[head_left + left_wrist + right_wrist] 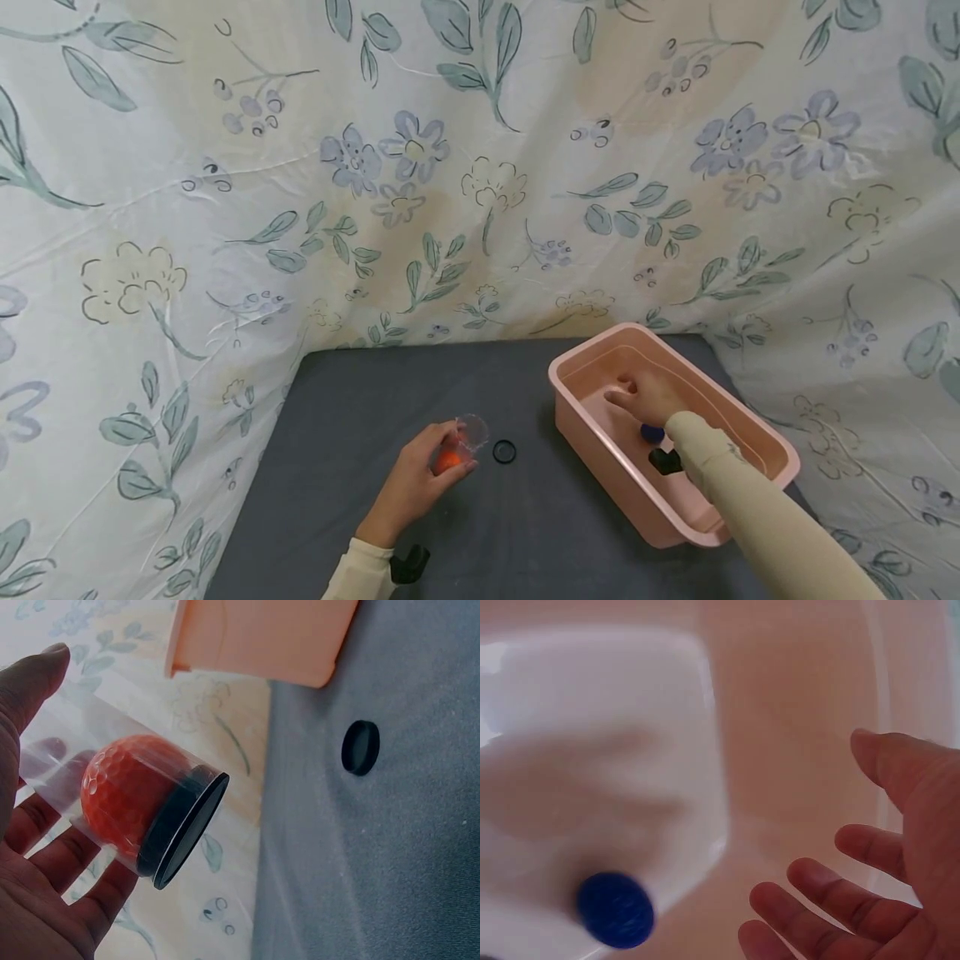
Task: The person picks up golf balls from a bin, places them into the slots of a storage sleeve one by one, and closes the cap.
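Holding a clear tube (112, 787) in my left hand (420, 483), fingers curled round it, I note an orange ball (127, 791) inside and a black cap (184, 829) on its end. A loose black cap (505, 452) lies on the grey table (360, 400) just beside. My right hand (648, 396), fingers spread and holding nothing, sits inside the pink tub (600, 467) near a blue ball (615, 910).

1. A dark grey tabletop (360, 400) fills the middle of the head view.
2. A floral sheet (450, 167) hangs behind and beside it.
3. A small black ring-shaped cap (505, 452) lies on the tabletop.
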{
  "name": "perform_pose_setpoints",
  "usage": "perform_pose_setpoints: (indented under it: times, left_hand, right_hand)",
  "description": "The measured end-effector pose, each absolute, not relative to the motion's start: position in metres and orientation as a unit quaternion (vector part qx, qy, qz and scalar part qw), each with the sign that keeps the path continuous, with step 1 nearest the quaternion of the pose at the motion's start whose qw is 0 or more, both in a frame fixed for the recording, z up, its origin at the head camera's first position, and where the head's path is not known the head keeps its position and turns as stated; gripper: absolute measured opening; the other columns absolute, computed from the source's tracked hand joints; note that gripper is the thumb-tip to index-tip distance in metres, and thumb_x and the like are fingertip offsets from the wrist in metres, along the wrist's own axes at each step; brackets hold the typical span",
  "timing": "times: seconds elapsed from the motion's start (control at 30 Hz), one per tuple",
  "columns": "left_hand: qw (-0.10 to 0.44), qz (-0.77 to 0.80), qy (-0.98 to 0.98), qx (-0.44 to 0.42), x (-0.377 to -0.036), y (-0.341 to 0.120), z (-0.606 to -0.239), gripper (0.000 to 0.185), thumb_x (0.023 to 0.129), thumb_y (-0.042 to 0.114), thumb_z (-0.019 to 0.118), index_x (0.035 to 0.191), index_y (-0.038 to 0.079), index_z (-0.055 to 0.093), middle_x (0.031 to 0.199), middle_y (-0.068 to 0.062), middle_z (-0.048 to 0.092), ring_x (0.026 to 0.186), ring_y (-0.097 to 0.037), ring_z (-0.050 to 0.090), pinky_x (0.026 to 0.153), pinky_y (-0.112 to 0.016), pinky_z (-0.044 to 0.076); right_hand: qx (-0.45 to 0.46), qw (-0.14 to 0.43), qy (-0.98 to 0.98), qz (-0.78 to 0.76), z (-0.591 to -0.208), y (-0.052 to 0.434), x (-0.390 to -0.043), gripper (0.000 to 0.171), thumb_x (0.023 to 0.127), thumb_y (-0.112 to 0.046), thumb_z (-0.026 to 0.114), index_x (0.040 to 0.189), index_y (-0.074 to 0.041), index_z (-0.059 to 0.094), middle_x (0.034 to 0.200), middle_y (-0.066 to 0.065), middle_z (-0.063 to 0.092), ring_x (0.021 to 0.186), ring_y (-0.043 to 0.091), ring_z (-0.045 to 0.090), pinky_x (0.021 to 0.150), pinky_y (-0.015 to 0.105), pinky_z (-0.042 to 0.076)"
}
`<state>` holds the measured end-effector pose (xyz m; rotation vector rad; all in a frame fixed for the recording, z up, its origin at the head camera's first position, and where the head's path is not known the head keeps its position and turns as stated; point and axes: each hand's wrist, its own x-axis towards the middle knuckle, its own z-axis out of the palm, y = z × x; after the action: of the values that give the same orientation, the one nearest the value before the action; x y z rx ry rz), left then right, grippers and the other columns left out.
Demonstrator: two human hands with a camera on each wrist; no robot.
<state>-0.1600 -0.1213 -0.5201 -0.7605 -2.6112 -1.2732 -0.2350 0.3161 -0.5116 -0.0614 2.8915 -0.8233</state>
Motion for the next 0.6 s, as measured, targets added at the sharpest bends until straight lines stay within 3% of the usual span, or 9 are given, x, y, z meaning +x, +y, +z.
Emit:
perform_pose_setpoints:
  times: [0.27,0.5,0.6]
  left_hand:
    - [0.061,-0.42,-0.87,-0.249,-0.16,-0.122,-0.519,0.052,0.088,0.04,0.082,0.135,0.031,0.06,0.11,0.011,0.064,0.095,-0.004,0.061,0.078,-0.025,0.057]
    - [0.061,-0.422,-0.87,-0.248,-0.16,-0.123,-0.519,0.05,0.088,0.041,0.082,0.133,0.032,0.06,0.109,0.011,0.063,0.094,-0.004,0.06,0.077,-0.024,0.055]
    - [0.061,-0.422,-0.869,-0.25,-0.16,-0.124,-0.519,0.051,0.089,0.041,0.082,0.133,0.032,0.06,0.109,0.008,0.064,0.093,-0.004,0.06,0.076,-0.024,0.055]
  right_hand:
    - [-0.01,0.114,0.965,-0.234,-0.533,0.33,-0.236,0.059,0.093,-0.032,0.076,0.129,0.012,0.061,0.129,0.032,0.065,0.113,0.046,0.065,0.096,0.058,0.054]
    - [0.0,0.155,0.966,-0.205,-0.545,0.339,-0.235,0.057,0.09,-0.027,0.077,0.127,0.014,0.06,0.124,0.032,0.065,0.104,0.039,0.066,0.093,0.054,0.055]
    - [-0.004,0.171,0.968,-0.185,-0.55,0.341,-0.236,0.05,0.089,-0.025,0.075,0.121,0.012,0.062,0.114,0.028,0.068,0.096,0.035,0.065,0.086,0.051,0.055]
